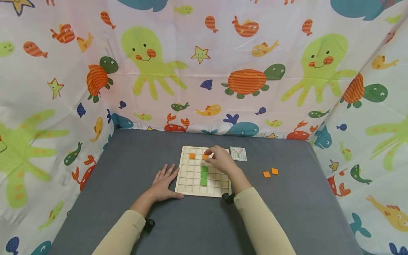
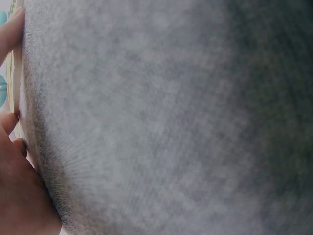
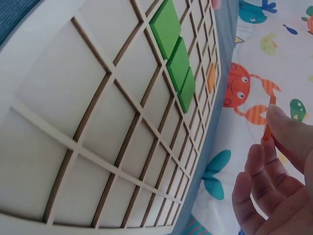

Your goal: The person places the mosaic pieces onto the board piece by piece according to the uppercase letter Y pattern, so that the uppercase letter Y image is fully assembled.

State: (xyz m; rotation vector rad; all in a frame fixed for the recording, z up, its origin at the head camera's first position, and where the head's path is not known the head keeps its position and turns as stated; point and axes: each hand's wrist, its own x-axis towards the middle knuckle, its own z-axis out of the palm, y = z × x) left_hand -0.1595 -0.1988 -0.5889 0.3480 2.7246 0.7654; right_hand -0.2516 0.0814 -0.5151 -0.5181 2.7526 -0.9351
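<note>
A square wooden grid board (image 1: 188,189) lies on the grey table. Three green tiles (image 1: 204,172) (image 3: 167,29) fill a column near its middle, and one orange tile (image 1: 192,156) (image 3: 211,77) sits in a cell at the far left. My right hand (image 1: 221,161) (image 3: 279,186) pinches another orange tile (image 1: 205,156) (image 3: 267,131) between thumb and fingertips, over the board's far rows. Fingers spread, my left hand (image 1: 164,186) (image 2: 24,196) rests at the board's left edge, its thumb by the near corner.
A small printed pattern card (image 1: 238,153) lies by the board's far right corner. Two loose orange tiles, one nearer (image 1: 266,174) and one farther (image 1: 275,171), lie on the table to the right. A sea-animal curtain (image 1: 204,102) (image 3: 274,49) surrounds the table's back and sides.
</note>
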